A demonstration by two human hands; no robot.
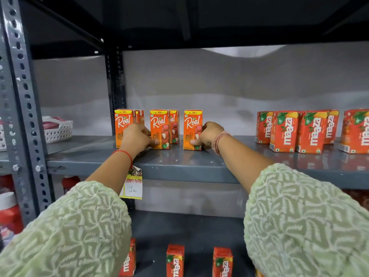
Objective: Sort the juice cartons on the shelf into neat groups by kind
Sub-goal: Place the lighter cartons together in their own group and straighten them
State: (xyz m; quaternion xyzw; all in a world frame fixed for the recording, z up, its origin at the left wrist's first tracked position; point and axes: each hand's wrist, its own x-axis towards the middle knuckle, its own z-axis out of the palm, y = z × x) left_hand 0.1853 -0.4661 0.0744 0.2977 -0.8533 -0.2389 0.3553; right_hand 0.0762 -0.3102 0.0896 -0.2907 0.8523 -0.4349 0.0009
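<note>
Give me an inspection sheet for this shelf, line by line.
Surface: grey metal shelf, mostly bare in front.
Job's things: Real litchi cartons upright on the left; Maaza cartons grouped on the right.
Clutter: white basket far left; price tag on the shelf edge.
Grippers: left hand between two Real cartons; right hand grips the rightmost Real carton.
Cables: nothing seen.
Surroundings: more Maaza cartons on the lower shelf.

My sleeves (299,216): pale green, white leaf pattern
Litchi cartons (159,128): orange, yellow tops
Mango cartons (310,131): red-orange
Shelf (179,164): grey
My left wrist thread (124,153): red
</note>
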